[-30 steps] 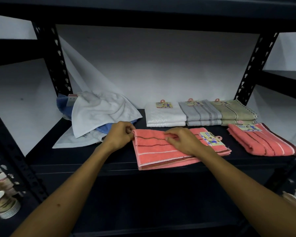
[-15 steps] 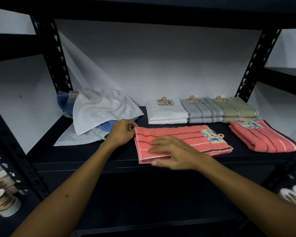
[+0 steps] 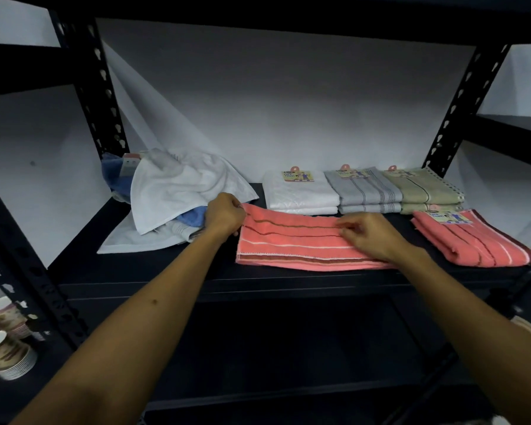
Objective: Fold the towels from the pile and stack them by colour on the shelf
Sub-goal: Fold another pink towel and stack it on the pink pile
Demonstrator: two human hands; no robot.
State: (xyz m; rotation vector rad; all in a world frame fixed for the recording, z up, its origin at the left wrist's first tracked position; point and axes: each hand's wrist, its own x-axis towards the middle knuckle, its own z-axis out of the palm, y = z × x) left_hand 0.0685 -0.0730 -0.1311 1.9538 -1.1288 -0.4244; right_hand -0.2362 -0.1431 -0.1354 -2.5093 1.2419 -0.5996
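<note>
A coral striped towel (image 3: 292, 240) lies folded into a long strip near the front of the black shelf (image 3: 166, 271). My left hand (image 3: 224, 216) pinches its far left corner. My right hand (image 3: 370, 237) lies on its right part, fingers curled and pinching the cloth. A loose pile of white and blue towels (image 3: 178, 194) sits at the left. Folded stacks stand along the back: white (image 3: 301, 196), grey (image 3: 365, 191) and olive (image 3: 426, 191). Another folded coral towel (image 3: 472, 240) lies at the right.
Black uprights (image 3: 101, 102) frame the shelf on both sides, with another shelf board close above. A lower shelf (image 3: 258, 348) is dark below. Stacked paper cups (image 3: 3, 348) stand at the lower left.
The near half of the coral towel has been folded over, hiding its label, so it is now a narrower strip. My right hand moved from the front edge up onto the towel's right part.
</note>
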